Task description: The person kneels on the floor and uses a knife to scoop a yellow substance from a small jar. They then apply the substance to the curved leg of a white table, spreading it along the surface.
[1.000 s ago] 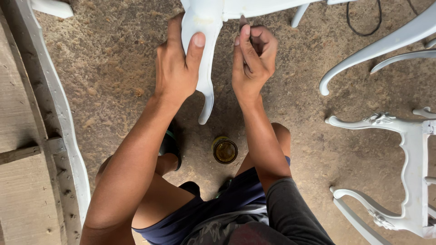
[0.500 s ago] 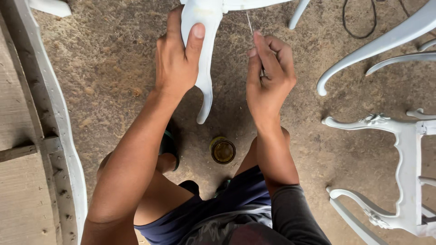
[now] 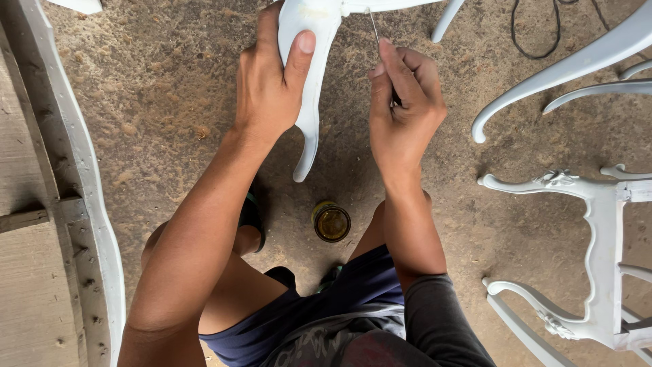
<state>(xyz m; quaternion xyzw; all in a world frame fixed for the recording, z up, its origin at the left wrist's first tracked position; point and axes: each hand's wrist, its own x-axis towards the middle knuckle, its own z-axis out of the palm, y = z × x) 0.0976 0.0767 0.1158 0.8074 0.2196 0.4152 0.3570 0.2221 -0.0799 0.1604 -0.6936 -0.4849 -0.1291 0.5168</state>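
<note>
I am crouching over a dusty, sawdust-strewn floor [image 3: 170,122]. A long white curved frame rail [image 3: 75,190] is running down the left edge of the view. On the right, several white carved furniture frames [image 3: 598,224] are lying on the floor, well apart from my hands, and a black cord [image 3: 543,41] is looping at the top right.

The white curved furniture leg [image 3: 309,75] is hanging down from the top centre of the view, tapering to a hooked foot above the floor. My left hand [image 3: 268,81] is wrapping around it: the palm and fingers are lying against its left face, and the thumb is pressing on its front. This grip is clenched on the leg.

My right hand [image 3: 404,112] is sitting just beside the leg, to its right and not touching it. Its grip is pinched on a thin metal tool [image 3: 374,27], a fine rod rising from between thumb and forefinger to the joint at the top of the leg. I cannot tell what kind of tip the tool has.

A small round jar [image 3: 331,221] with a dark amber opening is standing on the floor between my knees, below both hands.
</note>
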